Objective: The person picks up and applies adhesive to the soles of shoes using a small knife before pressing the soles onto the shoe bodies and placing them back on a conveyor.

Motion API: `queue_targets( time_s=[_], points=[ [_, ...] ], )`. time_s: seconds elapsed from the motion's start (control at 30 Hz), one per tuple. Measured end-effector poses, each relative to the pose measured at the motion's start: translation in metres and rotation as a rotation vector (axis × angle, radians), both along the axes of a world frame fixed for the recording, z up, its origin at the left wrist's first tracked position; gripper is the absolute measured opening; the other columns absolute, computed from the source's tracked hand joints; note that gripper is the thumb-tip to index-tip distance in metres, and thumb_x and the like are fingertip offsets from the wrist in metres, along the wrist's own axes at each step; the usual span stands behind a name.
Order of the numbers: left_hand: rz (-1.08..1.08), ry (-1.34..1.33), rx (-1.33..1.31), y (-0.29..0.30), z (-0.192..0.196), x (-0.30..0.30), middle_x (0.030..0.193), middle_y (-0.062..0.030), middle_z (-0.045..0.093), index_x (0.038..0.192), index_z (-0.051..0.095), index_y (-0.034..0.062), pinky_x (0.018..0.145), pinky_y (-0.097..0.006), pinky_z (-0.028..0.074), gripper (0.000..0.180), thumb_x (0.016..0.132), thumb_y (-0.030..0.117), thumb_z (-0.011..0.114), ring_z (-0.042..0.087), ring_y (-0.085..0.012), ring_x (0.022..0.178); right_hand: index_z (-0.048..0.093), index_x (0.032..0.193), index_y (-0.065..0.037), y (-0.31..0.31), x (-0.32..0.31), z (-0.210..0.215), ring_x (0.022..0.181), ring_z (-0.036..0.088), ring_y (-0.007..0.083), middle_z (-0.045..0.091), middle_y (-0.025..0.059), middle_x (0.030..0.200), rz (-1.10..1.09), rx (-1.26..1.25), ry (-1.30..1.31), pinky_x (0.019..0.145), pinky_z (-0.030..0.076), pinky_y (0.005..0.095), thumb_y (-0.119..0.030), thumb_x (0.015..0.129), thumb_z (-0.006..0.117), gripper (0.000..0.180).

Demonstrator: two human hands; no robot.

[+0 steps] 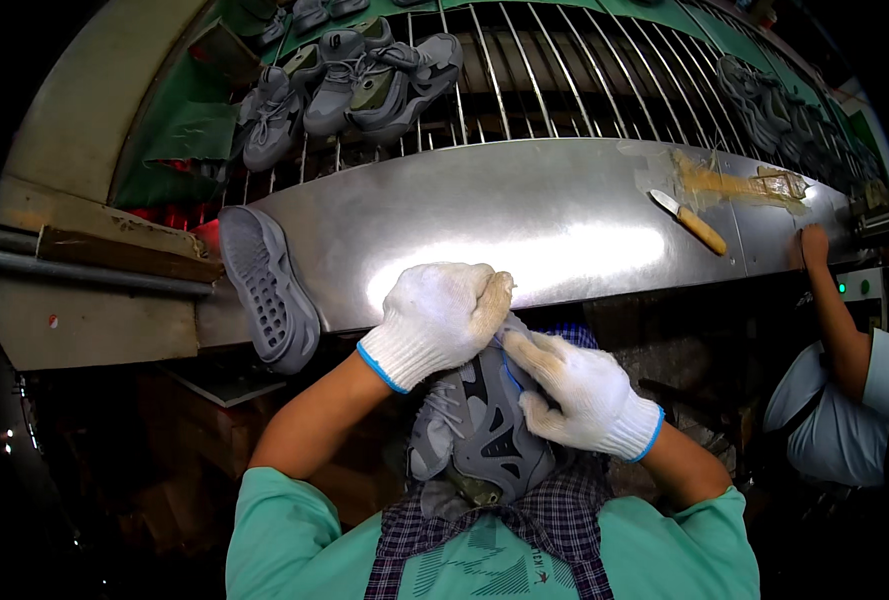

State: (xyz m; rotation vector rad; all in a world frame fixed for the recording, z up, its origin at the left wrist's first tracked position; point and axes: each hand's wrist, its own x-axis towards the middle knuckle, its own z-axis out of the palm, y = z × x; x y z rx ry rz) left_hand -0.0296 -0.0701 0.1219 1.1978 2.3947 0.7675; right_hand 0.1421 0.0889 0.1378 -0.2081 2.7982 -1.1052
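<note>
A grey shoe upper (489, 425) with laces rests on my lap against a checked apron, tilted, its far end up between my hands. My left hand (439, 315), in a white knitted glove, is a fist closed over that far end; what lies inside its fingers is mostly hidden. My right hand (584, 395), gloved too, grips the shoe's right side with bent fingers. A thin blue line runs along the shoe beside these fingers. Left of my hands, a loose grey sole (267, 285) with a grid of holes leans over the bench's front edge.
Before me runs a shiny metal bench (564, 215). A knife (689, 222) with a yellow handle lies on it, near brown tape (734, 185). Beyond are rollers (544, 70) with grey shoes (364, 85) at the left. At the right, another person's arm (834, 300) reaches to the bench.
</note>
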Motion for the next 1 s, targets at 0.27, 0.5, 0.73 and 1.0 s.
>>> queue_targets(
  time_s=[0.27, 0.5, 0.73, 1.0],
  points=[
    [0.579, -0.471, 0.815, -0.026, -0.066, 0.024, 0.098, -0.0188, 0.075, 0.115, 0.069, -0.0065, 0.08, -0.037, 0.059, 0.044, 0.112, 0.029, 0.042, 0.072, -0.0244, 0.084, 0.045, 0.15, -0.004, 0.0, 0.014, 0.015, 0.085, 0.071, 0.0368, 0.059, 0.023, 0.12, 0.121, 0.117, 0.069, 0.071, 0.062, 0.0446, -0.007, 0.086, 0.069, 0.069],
    [0.572, -0.737, 0.899, -0.027, -0.017, 0.035, 0.104, -0.0196, 0.073, 0.127, 0.064, -0.0081, 0.093, -0.036, 0.056, 0.051, 0.115, 0.033, 0.038, 0.069, -0.023, 0.096, 0.05, 0.153, -0.004, 0.008, -0.022, 0.019, 0.115, 0.073, 0.0368, 0.069, 0.024, 0.131, -0.136, -0.165, 0.1, 0.098, 0.059, 0.0434, -0.024, 0.102, 0.068, 0.057],
    [0.379, -0.563, 1.02, -0.016, 0.036, 0.061, 0.117, -0.0153, 0.071, 0.124, 0.065, -0.0054, 0.099, -0.035, 0.052, 0.04, 0.115, 0.022, 0.037, 0.066, -0.0196, 0.106, 0.05, 0.153, -0.001, 0.004, -0.057, 0.056, 0.123, 0.068, 0.0427, 0.067, 0.0289, 0.135, 0.017, -0.26, -0.023, 0.107, 0.052, 0.0458, -0.039, 0.111, 0.049, 0.056],
    [0.483, -0.691, 0.852, -0.044, 0.043, 0.068, 0.108, -0.0155, 0.071, 0.128, 0.058, -0.0018, 0.094, -0.031, 0.054, 0.026, 0.106, 0.01, 0.053, 0.068, -0.0175, 0.104, 0.024, 0.166, -0.005, 0.012, 0.033, 0.01, 0.104, 0.074, 0.0457, 0.07, 0.035, 0.115, 0.028, -0.29, -0.219, 0.093, 0.059, 0.0502, -0.04, 0.112, 0.048, 0.069]
  ],
)
